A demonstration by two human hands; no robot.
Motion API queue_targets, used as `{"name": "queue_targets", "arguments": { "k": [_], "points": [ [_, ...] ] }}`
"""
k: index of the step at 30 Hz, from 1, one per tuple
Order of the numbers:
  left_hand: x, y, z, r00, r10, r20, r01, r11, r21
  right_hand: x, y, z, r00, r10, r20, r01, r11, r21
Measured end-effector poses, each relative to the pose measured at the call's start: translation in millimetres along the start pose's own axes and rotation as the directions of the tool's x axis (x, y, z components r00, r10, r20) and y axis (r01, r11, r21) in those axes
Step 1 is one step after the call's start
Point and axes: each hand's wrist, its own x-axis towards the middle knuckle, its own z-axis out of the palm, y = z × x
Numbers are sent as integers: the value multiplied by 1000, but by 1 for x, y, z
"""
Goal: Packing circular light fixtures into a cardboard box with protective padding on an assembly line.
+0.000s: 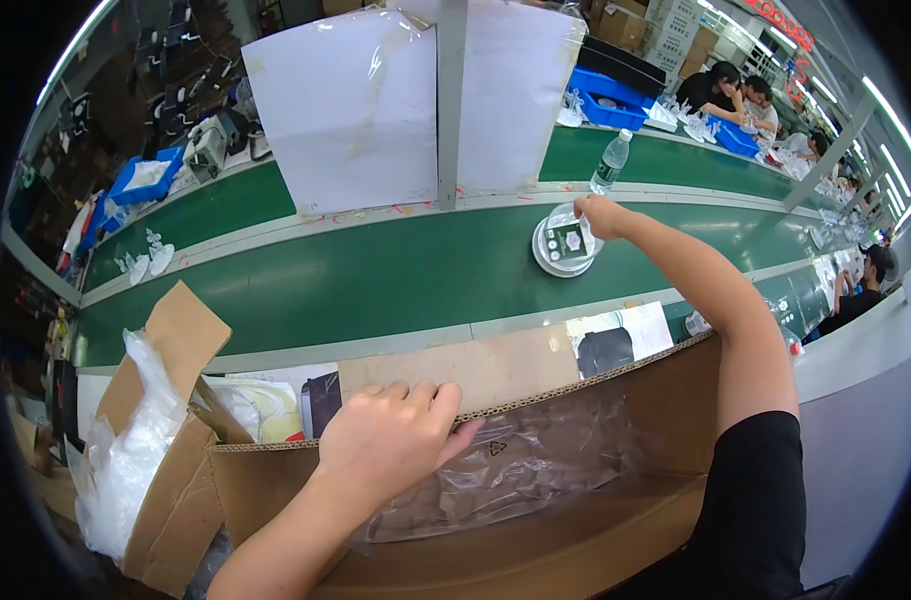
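Observation:
My left hand (390, 435) is closed over the far rim of an open cardboard box (665, 430), its fingers folded over the edge and the thumb lying along it. A crinkled clear plastic bag (495, 470) lies inside the box. Stretched out past the box, my right hand (602, 217) pinches the right edge of a round white disc-shaped item (550, 262) on the green belt. A green and white label (567, 240) shows on top of that item, under what looks like clear wrap. The tips of my right fingers are partly hidden.
A water bottle (611, 162) stands just beyond my right hand. At left, a smaller carton (175, 490) holds clear plastic bags. White boards (345, 110) and a metal post (450, 110) rise behind the belt (395, 275). Other people sit far right beside blue trays.

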Motion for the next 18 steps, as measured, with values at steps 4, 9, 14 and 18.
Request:
{"name": "queue_targets", "arguments": {
  "k": [4, 9, 14, 18],
  "points": [
    [-2, -7, 3, 1000, -9, -22, 9, 1000, 9, -10, -28, -7, 987, -141, 73, 155, 949, -275],
    [3, -2, 1, 1000, 30, 4, -29, 999, -18, -38, -37, -59, 988, -145, 59, 156, 946, -283],
    [-6, -5, 2, 999, 12, -49, -12, 1000, -1, -98, -94, -157, 840, -212, -499, 298, 949, 98],
    [-4, -3, -7, 979, -96, -182, 65, 983, -170, -191, -143, -220, 741, 59, -669, 423, 733, 532]
  ]
}}
